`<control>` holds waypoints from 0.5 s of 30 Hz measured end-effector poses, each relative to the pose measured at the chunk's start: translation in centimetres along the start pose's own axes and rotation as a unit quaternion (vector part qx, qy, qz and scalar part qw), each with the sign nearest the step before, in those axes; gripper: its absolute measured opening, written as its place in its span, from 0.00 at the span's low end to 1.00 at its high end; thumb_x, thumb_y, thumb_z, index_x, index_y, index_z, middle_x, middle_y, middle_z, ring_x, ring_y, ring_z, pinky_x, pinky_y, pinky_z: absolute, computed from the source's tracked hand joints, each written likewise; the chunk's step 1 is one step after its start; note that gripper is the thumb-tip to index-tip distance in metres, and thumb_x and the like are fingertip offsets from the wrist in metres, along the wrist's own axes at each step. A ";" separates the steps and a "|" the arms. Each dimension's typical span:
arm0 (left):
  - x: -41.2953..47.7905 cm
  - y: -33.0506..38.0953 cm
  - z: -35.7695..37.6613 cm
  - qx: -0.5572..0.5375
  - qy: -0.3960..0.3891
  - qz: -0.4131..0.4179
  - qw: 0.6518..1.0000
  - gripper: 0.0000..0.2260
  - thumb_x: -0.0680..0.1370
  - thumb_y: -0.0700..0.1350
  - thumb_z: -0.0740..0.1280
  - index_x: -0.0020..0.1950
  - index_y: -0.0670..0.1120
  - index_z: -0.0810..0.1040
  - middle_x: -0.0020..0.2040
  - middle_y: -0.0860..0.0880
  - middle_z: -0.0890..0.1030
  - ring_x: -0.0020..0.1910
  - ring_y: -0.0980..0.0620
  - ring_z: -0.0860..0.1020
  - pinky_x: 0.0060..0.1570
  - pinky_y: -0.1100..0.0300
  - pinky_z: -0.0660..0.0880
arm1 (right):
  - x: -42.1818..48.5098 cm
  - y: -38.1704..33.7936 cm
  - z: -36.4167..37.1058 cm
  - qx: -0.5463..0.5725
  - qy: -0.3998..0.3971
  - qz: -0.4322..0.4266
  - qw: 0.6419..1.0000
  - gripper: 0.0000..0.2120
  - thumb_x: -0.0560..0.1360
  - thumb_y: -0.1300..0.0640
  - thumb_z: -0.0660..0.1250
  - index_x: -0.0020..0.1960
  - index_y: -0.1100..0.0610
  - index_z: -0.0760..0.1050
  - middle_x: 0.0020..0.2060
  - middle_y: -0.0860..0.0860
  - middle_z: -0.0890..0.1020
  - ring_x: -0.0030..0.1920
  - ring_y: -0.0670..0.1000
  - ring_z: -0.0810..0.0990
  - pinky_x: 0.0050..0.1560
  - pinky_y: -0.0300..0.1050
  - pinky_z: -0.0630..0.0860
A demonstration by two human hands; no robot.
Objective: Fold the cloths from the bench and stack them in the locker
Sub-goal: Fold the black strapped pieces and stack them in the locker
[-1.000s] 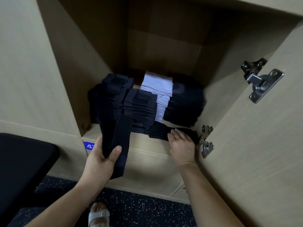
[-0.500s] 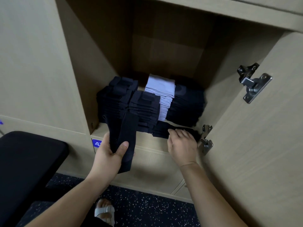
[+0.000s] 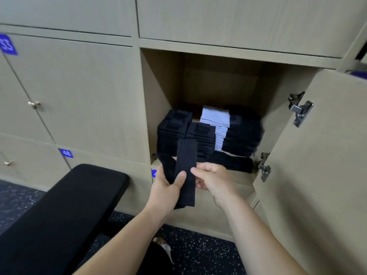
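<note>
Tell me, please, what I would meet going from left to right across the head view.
Brass door knob → black bench → left hand, gripping the dark cloth → right hand → lower hinge → open locker door.

Closed pale wood doors (image 3: 79, 92) fill the wall at left, with small brass knobs (image 3: 34, 104), blue tags reading 33 (image 3: 7, 44) and 48 (image 3: 66, 153), above a dark speckled floor (image 3: 198, 249).
</note>
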State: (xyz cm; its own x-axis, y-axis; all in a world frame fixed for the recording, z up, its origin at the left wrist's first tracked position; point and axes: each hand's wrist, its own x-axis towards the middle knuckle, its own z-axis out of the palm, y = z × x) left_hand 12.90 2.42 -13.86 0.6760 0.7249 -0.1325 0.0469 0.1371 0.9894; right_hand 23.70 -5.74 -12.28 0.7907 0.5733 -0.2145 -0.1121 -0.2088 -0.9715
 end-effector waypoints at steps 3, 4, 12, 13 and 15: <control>-0.9 1.0 -1.3 -0.015 0.013 -0.013 1.000 0.11 0.82 0.50 0.62 0.64 0.55 0.74 0.56 0.52 0.83 0.55 0.50 0.82 0.57 0.46 0.78 | -1.5 -0.1 0.9 0.008 0.014 -0.002 1.000 0.02 0.75 0.62 0.70 0.45 0.60 0.81 0.38 0.58 0.80 0.33 0.49 0.76 0.36 0.40 0.77; -1.1 1.3 -1.6 -0.016 0.017 -0.015 1.000 0.11 0.83 0.47 0.61 0.64 0.53 0.75 0.55 0.51 0.84 0.54 0.50 0.82 0.55 0.48 0.79 | -2.0 -0.1 1.1 0.019 0.017 -0.002 1.000 0.02 0.75 0.62 0.70 0.46 0.60 0.81 0.38 0.57 0.81 0.33 0.49 0.77 0.35 0.40 0.78; -2.3 2.3 -2.2 0.001 0.024 -0.028 0.999 0.09 0.82 0.43 0.62 0.62 0.48 0.75 0.53 0.48 0.83 0.50 0.48 0.83 0.41 0.57 0.82 | -3.4 -0.9 1.1 0.039 0.009 0.028 0.999 0.02 0.74 0.62 0.71 0.45 0.58 0.78 0.36 0.51 0.83 0.32 0.45 0.82 0.33 0.38 0.78; -2.3 2.4 -2.1 0.001 0.028 -0.028 0.999 0.09 0.83 0.44 0.61 0.63 0.49 0.74 0.55 0.48 0.82 0.51 0.47 0.82 0.46 0.51 0.82 | -3.4 -0.9 0.8 0.046 0.014 0.034 0.998 0.02 0.74 0.62 0.71 0.45 0.58 0.78 0.37 0.52 0.84 0.35 0.48 0.83 0.35 0.40 0.79; -2.3 2.4 -1.8 0.004 0.041 -0.030 0.999 0.09 0.83 0.45 0.60 0.63 0.50 0.71 0.56 0.46 0.81 0.52 0.44 0.81 0.51 0.43 0.80 | -3.0 -0.8 0.2 0.067 0.025 0.048 0.996 0.03 0.73 0.63 0.71 0.44 0.57 0.78 0.40 0.55 0.84 0.40 0.52 0.83 0.38 0.42 0.79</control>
State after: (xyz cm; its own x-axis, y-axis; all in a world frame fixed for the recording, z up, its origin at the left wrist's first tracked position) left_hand 10.15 2.25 -11.32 0.6091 0.7686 -0.1954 0.0913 0.1769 0.9800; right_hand 21.28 -7.16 -10.89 0.8009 0.5152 -0.3051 -0.2652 -0.1515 -0.9522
